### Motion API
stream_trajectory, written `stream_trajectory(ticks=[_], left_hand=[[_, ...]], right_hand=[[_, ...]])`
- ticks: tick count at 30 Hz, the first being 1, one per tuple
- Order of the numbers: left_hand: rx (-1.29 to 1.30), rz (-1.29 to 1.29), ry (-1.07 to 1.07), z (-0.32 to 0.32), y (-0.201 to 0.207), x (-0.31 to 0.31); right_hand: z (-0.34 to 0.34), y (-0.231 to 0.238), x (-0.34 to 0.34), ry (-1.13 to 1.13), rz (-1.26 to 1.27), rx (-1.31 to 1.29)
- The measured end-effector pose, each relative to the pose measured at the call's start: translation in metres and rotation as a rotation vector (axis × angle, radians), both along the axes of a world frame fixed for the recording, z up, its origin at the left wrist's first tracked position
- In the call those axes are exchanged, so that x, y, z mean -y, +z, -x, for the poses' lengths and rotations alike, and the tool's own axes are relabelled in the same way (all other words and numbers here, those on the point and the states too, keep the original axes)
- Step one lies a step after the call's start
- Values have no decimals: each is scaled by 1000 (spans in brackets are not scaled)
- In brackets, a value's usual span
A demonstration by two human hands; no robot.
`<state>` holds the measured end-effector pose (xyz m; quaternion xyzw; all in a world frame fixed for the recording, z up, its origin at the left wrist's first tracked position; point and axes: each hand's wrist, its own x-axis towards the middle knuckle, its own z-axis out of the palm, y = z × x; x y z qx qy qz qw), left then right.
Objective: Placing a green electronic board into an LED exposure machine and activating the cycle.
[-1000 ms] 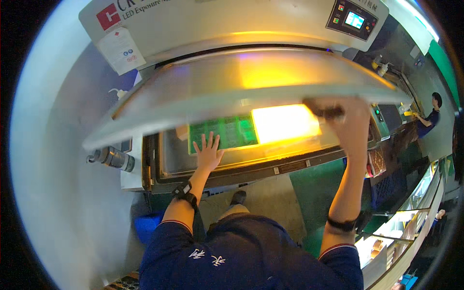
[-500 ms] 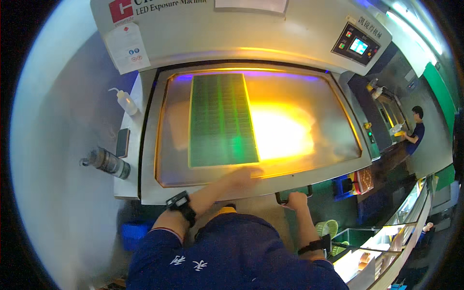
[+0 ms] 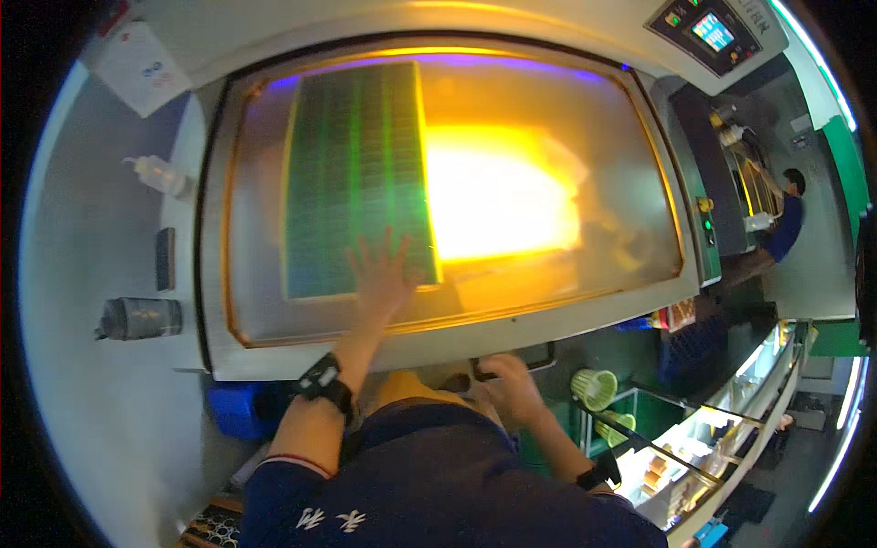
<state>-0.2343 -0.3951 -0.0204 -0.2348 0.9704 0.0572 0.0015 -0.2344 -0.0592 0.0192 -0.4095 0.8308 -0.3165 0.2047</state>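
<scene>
My left hand (image 3: 384,279) is stretched over the lower right part of a green panel (image 3: 343,137), fingers spread. It looks laid on the panel, though blur hides the exact contact. The panel, marked with fine rows and brighter green stripes, lies on the left half of a machine's framed, shiny bed (image 3: 630,201). Glare whitens the bed right of the panel. Below the bed's front edge, my right hand (image 3: 513,391) is beside the left part of a black handle (image 3: 539,367). Motion smears its fingers, so whether it grips the handle is unclear.
At left stand a white squeeze bottle (image 3: 157,173), a dark flat object (image 3: 164,258) and a dark bottle (image 3: 142,318). A control panel (image 3: 713,36) is at upper right. Green baskets (image 3: 596,388) sit at lower right. Another person (image 3: 790,215) works at far right.
My left hand has moved from the bed's front edge up onto the green panel, fingers spreading. My right hand has shifted from gripping the handle's middle toward its left part. The view has moved.
</scene>
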Motion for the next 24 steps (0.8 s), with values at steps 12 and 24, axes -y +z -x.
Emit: stream_trajectory(ticks=[12, 24], left_hand=[[93, 82, 24, 8, -6, -6], [30, 134, -33, 7, -15, -10]], right_hand=[[195, -224, -121, -181, -706, 128], [100, -242, -172, -522, -285, -240]])
